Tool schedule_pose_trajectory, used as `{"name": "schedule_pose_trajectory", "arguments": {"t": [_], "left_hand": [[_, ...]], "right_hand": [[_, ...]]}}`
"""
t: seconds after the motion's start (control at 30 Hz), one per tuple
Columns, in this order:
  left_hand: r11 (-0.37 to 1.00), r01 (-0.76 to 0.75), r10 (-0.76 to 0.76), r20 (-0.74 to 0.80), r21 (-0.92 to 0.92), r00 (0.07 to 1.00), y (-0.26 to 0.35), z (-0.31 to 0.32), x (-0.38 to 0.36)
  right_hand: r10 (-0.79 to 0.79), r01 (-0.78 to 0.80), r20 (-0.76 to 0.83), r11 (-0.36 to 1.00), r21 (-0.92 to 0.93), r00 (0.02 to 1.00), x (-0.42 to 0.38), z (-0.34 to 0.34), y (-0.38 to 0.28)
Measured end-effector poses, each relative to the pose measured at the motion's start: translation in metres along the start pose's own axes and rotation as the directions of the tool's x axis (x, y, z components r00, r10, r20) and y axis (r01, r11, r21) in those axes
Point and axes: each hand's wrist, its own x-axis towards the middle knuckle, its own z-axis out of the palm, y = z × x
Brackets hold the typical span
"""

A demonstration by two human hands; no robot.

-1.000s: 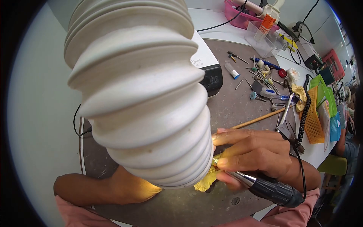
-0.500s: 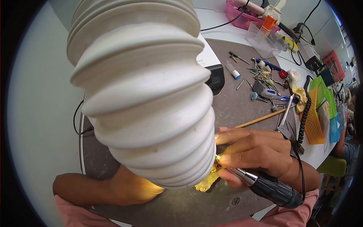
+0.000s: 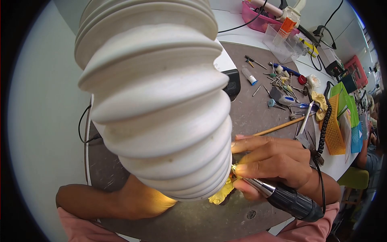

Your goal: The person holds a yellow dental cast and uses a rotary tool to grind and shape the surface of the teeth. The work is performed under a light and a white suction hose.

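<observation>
My right hand (image 3: 278, 161) is closed around a black and silver rotary handpiece (image 3: 288, 197), thumb and fingers near its metal tip. Directly beside that tip lies a yellow, lumpy piece like a dental model (image 3: 219, 195), lit by a warm light and partly covered. A wide white corrugated hose (image 3: 161, 109) fills the middle of the view and hides much of the work. Only the wrist and back edge of my left hand (image 3: 151, 201) show at the hose's lower left; its fingers are hidden, so what it holds cannot be seen.
Several burs and small tools (image 3: 284, 82) lie scattered on the grey-brown bench (image 3: 185, 226), with a wooden stick (image 3: 278, 126) nearby. At right stand an orange basket (image 3: 334, 125) and a coiled black cord (image 3: 324, 125). A pink basin (image 3: 258, 20) sits at the back.
The white hose appears slightly farther right in the view. My right hand keeps its grip on the handpiece, with almost no visible movement.
</observation>
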Motion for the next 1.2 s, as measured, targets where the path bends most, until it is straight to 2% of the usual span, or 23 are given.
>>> {"name": "schedule_pose_trajectory", "arguments": {"t": [0.03,0.07,0.17,0.3,0.37,0.5,0.57,0.7,0.8,0.87,0.97,1.2], "left_hand": [[0.928,0.289,-0.274,0.097,-0.237,0.957,0.006,-0.004,0.005],[0.721,0.551,-0.491,0.251,-0.420,0.834,0.009,-0.006,0.008],[0.798,0.468,-0.425,0.195,-0.381,0.884,0.004,-0.003,0.005],[0.777,0.519,-0.463,0.235,-0.357,0.855,0.006,-0.003,0.007],[0.815,0.467,-0.417,0.213,-0.342,0.884,0.006,-0.003,0.006],[0.829,0.459,-0.407,0.216,-0.320,0.887,0.008,-0.005,0.008],[0.870,0.392,-0.355,0.171,-0.299,0.919,0.003,-0.003,0.007],[0.859,0.389,-0.355,0.162,-0.331,0.921,0.002,-0.002,0.007],[0.826,0.444,-0.395,0.207,-0.346,0.895,0.005,-0.006,0.007],[0.748,0.522,-0.460,0.246,-0.411,0.853,0.004,-0.004,0.007],[0.789,0.507,-0.460,0.212,-0.347,0.862,0.011,-0.008,0.011],[0.784,0.498,-0.458,0.196,-0.371,0.867,0.005,-0.005,0.008]], "right_hand": [[-0.008,0.008,0.023,1.000,0.000,1.000,0.002,-0.001,-0.001],[-0.017,0.017,0.046,1.000,-0.001,0.999,0.002,-0.002,-0.002],[-0.018,0.018,0.024,1.000,0.007,1.000,0.001,0.000,0.000],[0.003,0.000,0.091,1.000,-0.024,0.996,0.003,-0.005,-0.001],[-0.002,0.005,0.085,0.999,-0.041,0.996,0.003,-0.005,-0.002],[-0.007,0.011,0.094,0.999,-0.039,0.996,0.003,-0.005,-0.001],[-0.004,0.008,0.092,0.999,-0.035,0.996,0.003,-0.005,-0.002],[0.003,-0.001,0.108,1.000,-0.017,0.994,0.003,-0.005,-0.002],[0.004,-0.003,0.063,1.000,-0.016,0.998,0.001,-0.003,-0.001],[0.019,-0.019,0.031,1.000,0.011,0.999,0.000,-0.002,0.000],[-0.009,0.008,0.043,1.000,0.012,0.999,0.001,-0.001,-0.002],[0.002,-0.002,0.064,1.000,-0.003,0.998,0.001,-0.003,-0.002]]}}
